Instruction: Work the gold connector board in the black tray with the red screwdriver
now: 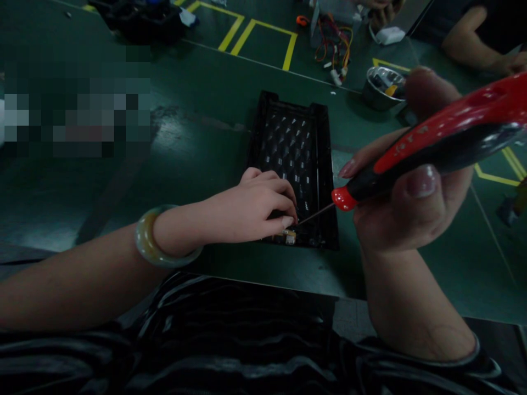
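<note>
A black plastic panel (323,170) with raised edges and a patterned inside lies on the green table. At its near end sits a small circuit board (290,237) with a metal connector. My left hand (267,206) rests over the panel, thumb and fingers pinched together beside the board; exactly what lies between the fingertips is hidden. My right hand (415,208) is wrapped round a red and black screwdriver (411,156). Its thin shaft slants down left, the tip meeting the spot by my left fingertips at the board.
A metal bowl (381,90) of small parts stands beyond the panel to the right. Further back are a bundle of coloured cables (337,46), a black tray (140,19) and yellow tape markings (290,52). Another person's arm (473,41) reaches in at upper right.
</note>
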Demonstrator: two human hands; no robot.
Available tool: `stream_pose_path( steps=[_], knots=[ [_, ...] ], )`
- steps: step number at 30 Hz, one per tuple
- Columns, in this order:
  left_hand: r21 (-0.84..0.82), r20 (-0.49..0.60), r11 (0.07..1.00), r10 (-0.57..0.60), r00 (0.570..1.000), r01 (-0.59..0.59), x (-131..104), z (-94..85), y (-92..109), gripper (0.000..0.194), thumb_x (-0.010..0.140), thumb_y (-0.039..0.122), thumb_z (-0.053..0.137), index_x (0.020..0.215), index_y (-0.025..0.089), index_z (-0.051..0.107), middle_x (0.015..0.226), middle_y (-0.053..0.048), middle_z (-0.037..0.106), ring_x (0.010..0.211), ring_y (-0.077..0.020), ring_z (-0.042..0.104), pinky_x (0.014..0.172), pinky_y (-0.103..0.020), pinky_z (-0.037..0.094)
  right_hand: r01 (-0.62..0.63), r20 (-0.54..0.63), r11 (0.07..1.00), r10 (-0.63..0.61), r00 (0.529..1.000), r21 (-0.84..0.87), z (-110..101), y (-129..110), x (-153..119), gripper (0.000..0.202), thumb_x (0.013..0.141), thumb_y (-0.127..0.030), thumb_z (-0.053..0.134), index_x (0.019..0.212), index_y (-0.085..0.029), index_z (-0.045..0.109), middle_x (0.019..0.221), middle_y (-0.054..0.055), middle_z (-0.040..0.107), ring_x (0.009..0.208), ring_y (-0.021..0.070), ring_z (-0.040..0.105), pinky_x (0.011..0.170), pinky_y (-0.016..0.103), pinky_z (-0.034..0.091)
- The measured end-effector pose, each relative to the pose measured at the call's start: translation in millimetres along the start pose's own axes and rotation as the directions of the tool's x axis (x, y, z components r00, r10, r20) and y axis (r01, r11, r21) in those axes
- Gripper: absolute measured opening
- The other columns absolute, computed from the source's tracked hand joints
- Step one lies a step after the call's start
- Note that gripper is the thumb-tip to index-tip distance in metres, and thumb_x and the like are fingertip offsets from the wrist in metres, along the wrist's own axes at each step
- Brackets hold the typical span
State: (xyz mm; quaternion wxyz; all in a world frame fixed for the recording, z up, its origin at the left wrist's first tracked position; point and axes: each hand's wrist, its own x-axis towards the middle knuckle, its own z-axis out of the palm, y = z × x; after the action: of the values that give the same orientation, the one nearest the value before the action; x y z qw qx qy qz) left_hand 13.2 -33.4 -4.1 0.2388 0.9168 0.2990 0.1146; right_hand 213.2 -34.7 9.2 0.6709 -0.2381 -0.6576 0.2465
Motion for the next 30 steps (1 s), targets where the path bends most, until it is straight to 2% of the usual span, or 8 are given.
stream_pose_path(
  steps=[2, 8, 13, 19, 23, 27, 28, 30],
  knots=[
    [-0.002, -0.002, 1.000, 0.000, 1.000, 0.000, 0, 0.1, 0, 0.020, 0.095, 0.032, 0.058, 0.098, 0.028, 0.078, 0.117, -0.001, 0.070, 0.111, -0.0232, 0.054, 0.098, -0.042, 0.024, -0.032, -0.029, 0.999, 0.031, 0.999, -0.026, 1, -1, -2, 0.034, 0.087, -0.046, 0.059, 0.119, -0.036, 0.065, 0.141, -0.004, 0.054, 0.066, 0.0091, 0.066, 0.053, 0.030, 0.058],
    [0.002, -0.006, 1.000, 0.000, 1.000, 0.000, 0, 0.3, -1, 0.021, 0.096, 0.032, 0.058, 0.097, 0.027, 0.078, 0.116, -0.001, 0.070, 0.110, -0.0231, 0.054, 0.098, -0.041, 0.025, 0.065, 0.038, 0.998, -0.065, 0.997, 0.000, -2, 12, -1, 0.044, 0.085, -0.054, 0.059, 0.124, -0.034, 0.059, 0.142, -0.002, 0.052, 0.064, 0.0068, 0.063, 0.048, 0.025, 0.057],
    [-0.005, -0.003, 1.000, -0.001, 1.000, 0.001, 0, 0.3, 0, 0.022, 0.095, 0.033, 0.057, 0.096, 0.027, 0.078, 0.117, -0.001, 0.070, 0.112, -0.0239, 0.054, 0.098, -0.042, 0.024, 0.096, 0.005, 0.995, -0.096, 0.995, -0.011, -2, 10, 0, 0.040, 0.085, -0.052, 0.059, 0.121, -0.035, 0.062, 0.140, -0.003, 0.054, 0.062, 0.0060, 0.063, 0.052, 0.027, 0.060],
    [0.000, -0.004, 1.000, -0.002, 1.000, 0.002, 0, 0.1, 0, 0.020, 0.095, 0.031, 0.058, 0.096, 0.027, 0.078, 0.117, -0.001, 0.070, 0.111, -0.0231, 0.054, 0.096, -0.041, 0.025, 0.086, 0.031, 0.996, -0.085, 0.996, -0.019, -4, 2, 0, 0.041, 0.085, -0.049, 0.059, 0.123, -0.032, 0.064, 0.141, -0.002, 0.055, 0.063, 0.0074, 0.064, 0.046, 0.025, 0.056],
    [0.000, 0.000, 1.000, -0.001, 1.000, 0.001, 0, -0.1, 0, 0.021, 0.095, 0.031, 0.057, 0.096, 0.027, 0.078, 0.117, -0.001, 0.070, 0.110, -0.0231, 0.054, 0.097, -0.042, 0.025, 0.048, 0.097, 0.998, -0.043, 0.994, -0.052, -7, 6, 3, 0.044, 0.084, -0.056, 0.058, 0.125, -0.038, 0.062, 0.144, -0.006, 0.053, 0.063, 0.0081, 0.064, 0.046, 0.026, 0.058],
    [0.003, 0.007, 1.000, -0.001, 1.000, 0.001, 0, -0.6, 0, 0.021, 0.095, 0.032, 0.057, 0.097, 0.026, 0.078, 0.117, -0.001, 0.070, 0.110, -0.0234, 0.055, 0.095, -0.041, 0.026, 0.168, 0.151, 0.986, -0.163, 0.975, -0.024, -7, 11, 4, 0.050, 0.083, -0.065, 0.064, 0.125, -0.037, 0.063, 0.147, -0.004, 0.048, 0.061, 0.0046, 0.060, 0.045, 0.024, 0.057],
    [0.003, 0.005, 1.000, 0.000, 1.000, 0.000, 0, -0.6, 0, 0.021, 0.095, 0.032, 0.058, 0.097, 0.026, 0.078, 0.116, -0.001, 0.070, 0.110, -0.0235, 0.055, 0.095, -0.041, 0.026, 0.166, 0.139, 0.986, -0.162, 0.977, -0.015, -7, 9, 2, 0.048, 0.084, -0.062, 0.065, 0.126, -0.037, 0.061, 0.144, -0.003, 0.049, 0.062, 0.0040, 0.060, 0.048, 0.023, 0.057],
    [0.002, 0.004, 1.000, 0.000, 1.000, 0.000, 0, -0.7, 1, 0.020, 0.094, 0.031, 0.058, 0.097, 0.026, 0.078, 0.116, -0.001, 0.070, 0.110, -0.0237, 0.055, 0.096, -0.041, 0.026, 0.084, 0.124, 0.996, -0.083, 0.989, -0.007, -4, 0, 0, 0.043, 0.089, -0.050, 0.067, 0.128, -0.038, 0.055, 0.132, -0.002, 0.054, 0.068, 0.0045, 0.063, 0.057, 0.023, 0.061]
  ],
)
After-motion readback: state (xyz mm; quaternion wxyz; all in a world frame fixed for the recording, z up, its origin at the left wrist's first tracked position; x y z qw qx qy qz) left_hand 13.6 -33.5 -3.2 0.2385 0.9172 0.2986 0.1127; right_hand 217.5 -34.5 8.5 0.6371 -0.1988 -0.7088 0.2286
